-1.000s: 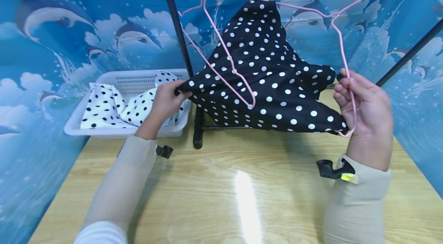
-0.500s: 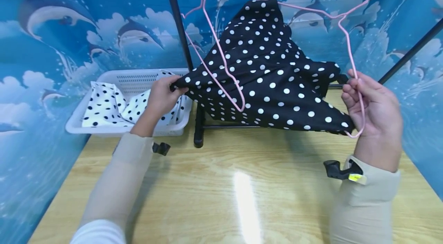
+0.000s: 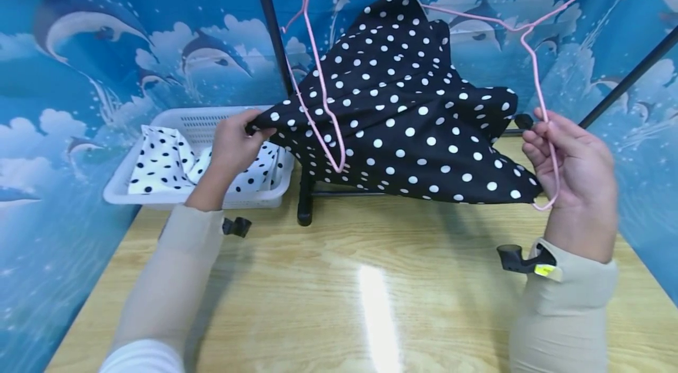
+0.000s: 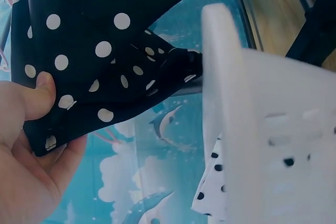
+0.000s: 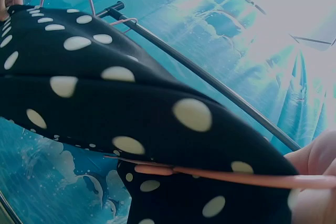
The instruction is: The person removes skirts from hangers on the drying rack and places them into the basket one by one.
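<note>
A black garment with white dots (image 3: pixel 392 108) is stretched out between the two hands. My left hand (image 3: pixel 235 143) pinches its left corner between thumb and fingers; the left wrist view shows the thumb (image 4: pixel 41 97) on top of the cloth. My right hand (image 3: pixel 574 179) grips the right side of a pink hanger (image 3: pixel 535 61), whose hook points up and right. The hanger's lower right corner sticks out past the garment's edge by the palm, and the cloth hides most of its left half. A second pink hanger (image 3: pixel 323 79) hangs in front of the garment's left part.
At the left stands a white plastic basket (image 3: pixel 113 187) with a white garment with black dots (image 3: pixel 159 164) inside. A black rack post (image 3: pixel 270 26) rises beside it, and a rack rail (image 5: pixel 210 85) runs overhead. The wooden table (image 3: pixel 307 285) lies below.
My left hand has moved left, drawing the garment's corner along. The second hanger has swung left. My right hand and its hanger have shifted slightly right.
</note>
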{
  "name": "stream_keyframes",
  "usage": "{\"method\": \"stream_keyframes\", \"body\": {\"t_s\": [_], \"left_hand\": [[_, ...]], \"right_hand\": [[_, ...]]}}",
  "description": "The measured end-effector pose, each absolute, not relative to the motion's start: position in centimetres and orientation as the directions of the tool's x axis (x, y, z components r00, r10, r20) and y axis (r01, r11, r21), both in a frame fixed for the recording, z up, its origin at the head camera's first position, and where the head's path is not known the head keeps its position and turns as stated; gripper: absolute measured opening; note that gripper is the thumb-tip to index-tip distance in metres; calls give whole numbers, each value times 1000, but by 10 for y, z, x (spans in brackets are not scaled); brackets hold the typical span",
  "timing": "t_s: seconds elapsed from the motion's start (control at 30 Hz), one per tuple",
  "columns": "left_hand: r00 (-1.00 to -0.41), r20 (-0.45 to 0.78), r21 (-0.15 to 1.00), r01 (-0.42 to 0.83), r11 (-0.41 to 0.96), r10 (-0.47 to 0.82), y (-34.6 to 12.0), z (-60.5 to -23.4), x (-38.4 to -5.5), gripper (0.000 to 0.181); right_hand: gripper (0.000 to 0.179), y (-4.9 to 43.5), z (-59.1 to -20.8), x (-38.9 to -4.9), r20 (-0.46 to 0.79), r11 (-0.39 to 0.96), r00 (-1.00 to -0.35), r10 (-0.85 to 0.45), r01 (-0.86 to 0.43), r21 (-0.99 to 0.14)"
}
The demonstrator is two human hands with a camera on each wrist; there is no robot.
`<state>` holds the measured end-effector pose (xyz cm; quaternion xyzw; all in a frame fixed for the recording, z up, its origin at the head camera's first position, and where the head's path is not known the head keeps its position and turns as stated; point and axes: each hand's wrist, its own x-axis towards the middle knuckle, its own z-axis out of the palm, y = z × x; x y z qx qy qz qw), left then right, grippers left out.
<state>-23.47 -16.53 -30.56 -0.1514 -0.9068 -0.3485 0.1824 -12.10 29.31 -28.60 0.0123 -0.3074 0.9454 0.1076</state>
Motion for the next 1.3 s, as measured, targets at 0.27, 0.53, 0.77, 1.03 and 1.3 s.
{"method": "stream_keyframes", "body": {"t_s": [0.27, 0.53, 0.77, 1.03, 1.3], "left_hand": [[-855, 506, 572, 432, 697, 115, -178, -295, -230, 11], [-886, 464, 700, 371, 610, 7, -199, -274, -222, 15], [-889, 458, 751, 375, 544, -20, -211, -249, -215, 15], [-921, 381, 821, 300, 486, -76, -228, -217, -203, 25], [-944, 324, 827, 250, 504, -63, -245, -194, -199, 26]], "right_hand": [[22, 293, -284, -120, 72, -761, -964, 256, -246, -601], [22, 285, -281, -119, 101, -629, -932, 348, -312, -712], [23, 280, -280, -117, 95, -617, -929, 358, -312, -723], [23, 278, -282, -116, 128, -685, -940, 318, -320, -655], [24, 271, -284, -117, 164, -678, -933, 319, -346, -649]]}}
